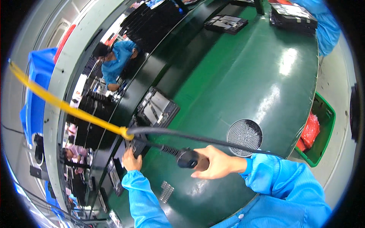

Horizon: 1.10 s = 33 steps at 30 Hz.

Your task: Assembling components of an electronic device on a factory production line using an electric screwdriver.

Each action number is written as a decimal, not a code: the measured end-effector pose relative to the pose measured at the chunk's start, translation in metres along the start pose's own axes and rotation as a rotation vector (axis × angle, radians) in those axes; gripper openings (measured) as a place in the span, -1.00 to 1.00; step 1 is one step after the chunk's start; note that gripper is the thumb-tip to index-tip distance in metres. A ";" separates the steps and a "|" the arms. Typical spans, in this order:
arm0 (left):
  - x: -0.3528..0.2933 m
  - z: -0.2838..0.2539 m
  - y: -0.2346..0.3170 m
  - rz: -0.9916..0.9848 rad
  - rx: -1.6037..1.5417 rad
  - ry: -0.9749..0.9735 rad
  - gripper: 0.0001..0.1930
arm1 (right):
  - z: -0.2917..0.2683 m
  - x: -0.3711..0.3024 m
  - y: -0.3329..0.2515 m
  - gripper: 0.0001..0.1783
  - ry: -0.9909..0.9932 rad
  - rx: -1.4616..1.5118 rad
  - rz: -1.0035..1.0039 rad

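Note:
My right hand [215,164] is wrapped round a black electric screwdriver [188,159], whose coiled-sleeve cord leads off to the left. Farther left, my left hand [132,159] has its fingers bent over a dark device part [139,146], whose outline is partly hidden by the cords. Beyond that hand lies a black tray-like unit [157,108] with grey and white parts in it. A small perforated metal plate [166,192] rests on the green mat in front of me. To the right of the screwdriver stands a round grey dish [229,137] with a dimpled inside.
A yellow strap [68,108] and a thick black cable [205,137] stretch across above the table. Stacked black units [293,17] stand at the far right beside another person's blue sleeve. A green bin [326,133] holds red bags [311,126]. Across the line, another person [118,60] works.

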State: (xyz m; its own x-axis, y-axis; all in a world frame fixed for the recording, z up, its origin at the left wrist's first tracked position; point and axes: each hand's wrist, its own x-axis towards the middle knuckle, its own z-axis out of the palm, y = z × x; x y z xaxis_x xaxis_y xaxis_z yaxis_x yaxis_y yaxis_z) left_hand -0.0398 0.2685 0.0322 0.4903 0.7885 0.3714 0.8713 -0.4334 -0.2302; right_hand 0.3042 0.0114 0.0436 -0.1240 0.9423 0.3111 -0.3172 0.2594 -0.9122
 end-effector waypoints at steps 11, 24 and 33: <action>-0.105 -0.140 0.105 0.088 -0.322 0.540 -0.62 | -0.006 0.002 -0.015 -0.74 0.040 -0.174 0.064; -0.210 -0.128 0.247 0.419 -0.618 0.037 -0.47 | -0.067 0.010 -0.040 -0.71 0.456 -0.096 -0.283; -0.195 -0.122 0.285 0.336 -0.778 -0.031 -0.53 | -0.079 0.002 -0.033 -0.74 0.512 -0.201 -0.276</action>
State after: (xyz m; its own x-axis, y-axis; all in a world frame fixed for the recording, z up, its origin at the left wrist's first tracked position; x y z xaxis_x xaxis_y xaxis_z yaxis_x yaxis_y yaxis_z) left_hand 0.1157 -0.0622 0.0035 0.7349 0.5705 0.3666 0.4507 -0.8148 0.3646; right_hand 0.3887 0.0215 0.0535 0.4207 0.8039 0.4204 -0.0836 0.4958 -0.8644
